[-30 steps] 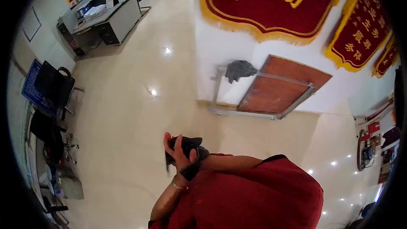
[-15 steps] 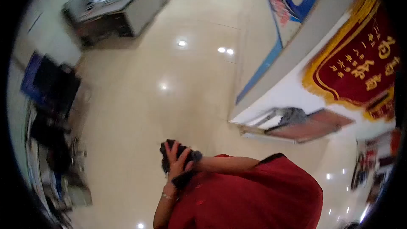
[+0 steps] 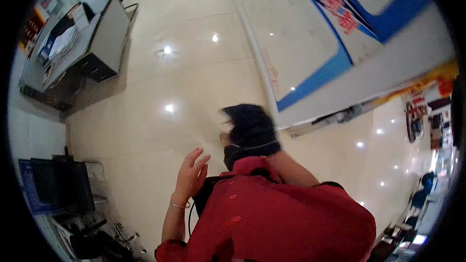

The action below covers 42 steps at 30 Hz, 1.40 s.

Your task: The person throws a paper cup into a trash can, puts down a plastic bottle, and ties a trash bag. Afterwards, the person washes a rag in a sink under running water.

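My left hand [image 3: 191, 177], with a bracelet at its wrist, is raised in front of the red shirt [image 3: 301, 213]. Its fingers are apart and hold nothing. A black glove or cloth [image 3: 255, 126] covers most of my right hand [image 3: 225, 138]; bits of skin show at its left edge, blurred. Whether the covered fingers are closed cannot be made out. The two hands are apart. A black item [image 3: 206, 189] lies against the shirt beside my left hand, with a thin dark cable below it.
A grey desk [image 3: 109, 39] with papers stands at the upper left. A dark monitor-like panel [image 3: 58, 187] and a chair base [image 3: 127, 237] are at the lower left. A wall with a blue and white poster [image 3: 320, 80] rises at the right. Tiled floor [image 3: 145, 131] lies ahead.
My left hand has come off the black covering and moved left, its fingers apart. My right hand has moved up and right. The view has turned, bringing the poster wall closer.
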Each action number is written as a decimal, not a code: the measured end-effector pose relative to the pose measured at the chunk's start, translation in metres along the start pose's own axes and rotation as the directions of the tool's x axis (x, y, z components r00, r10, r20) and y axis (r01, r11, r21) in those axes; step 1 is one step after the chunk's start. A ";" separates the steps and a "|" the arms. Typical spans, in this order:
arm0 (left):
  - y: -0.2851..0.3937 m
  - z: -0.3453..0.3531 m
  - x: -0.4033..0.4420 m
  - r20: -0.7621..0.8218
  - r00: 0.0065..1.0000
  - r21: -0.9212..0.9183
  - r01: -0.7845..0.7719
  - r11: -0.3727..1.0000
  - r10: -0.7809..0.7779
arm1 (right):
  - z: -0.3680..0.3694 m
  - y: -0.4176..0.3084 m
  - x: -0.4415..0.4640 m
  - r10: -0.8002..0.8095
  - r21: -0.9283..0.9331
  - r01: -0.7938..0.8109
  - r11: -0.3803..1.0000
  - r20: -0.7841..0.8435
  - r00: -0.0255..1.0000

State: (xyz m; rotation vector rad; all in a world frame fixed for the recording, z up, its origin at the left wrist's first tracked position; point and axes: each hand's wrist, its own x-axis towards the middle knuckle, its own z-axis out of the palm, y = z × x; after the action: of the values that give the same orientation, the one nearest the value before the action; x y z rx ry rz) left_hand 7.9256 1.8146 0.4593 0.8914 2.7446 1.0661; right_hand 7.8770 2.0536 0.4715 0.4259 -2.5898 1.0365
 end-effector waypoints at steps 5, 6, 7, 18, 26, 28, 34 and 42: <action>-0.156 -0.027 0.029 0.006 0.948 0.084 0.316 0.945 -0.317 | -0.020 0.061 0.071 -0.010 -0.614 0.057 0.787 0.080 0.997; -0.194 -0.030 0.034 -0.030 0.932 0.129 0.362 0.923 -0.362 | -0.004 0.079 0.087 0.204 -0.295 -0.178 0.939 0.060 0.977; -0.230 -0.030 0.036 -0.052 0.926 0.135 0.378 0.916 -0.375 | 0.012 0.096 0.104 0.410 0.058 -0.411 0.910 0.037 0.911; -0.459 -0.027 -0.045 0.190 -0.132 -0.742 0.630 -0.230 -0.973 | 0.149 0.149 0.425 -0.265 -0.418 0.338 0.843 0.225 0.938; -0.627 -0.149 0.084 0.327 -0.267 -0.686 0.592 -0.422 -0.906 | 0.260 0.255 0.561 0.029 -0.292 0.043 0.955 0.239 0.971; -0.672 -0.197 0.177 0.240 -0.189 -0.702 0.643 -0.305 -0.952 | 0.255 0.238 0.605 0.133 -0.286 -0.062 0.956 0.236 0.963; -0.832 -0.305 0.494 -0.003 0.357 -0.524 0.795 0.305 -0.934 | 0.263 0.229 0.726 0.203 -0.216 -0.193 0.957 0.029 0.979; -0.909 -0.343 0.787 0.024 0.752 -0.399 0.612 0.683 -0.659 | 0.271 0.373 0.895 0.346 -0.178 -0.318 0.931 0.158 0.925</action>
State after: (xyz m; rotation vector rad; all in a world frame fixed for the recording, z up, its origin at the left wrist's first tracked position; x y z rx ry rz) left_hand 6.7350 1.4953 0.2529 -0.2059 2.4422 1.4255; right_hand 6.8745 1.9824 0.4127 0.0432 -2.9580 0.9305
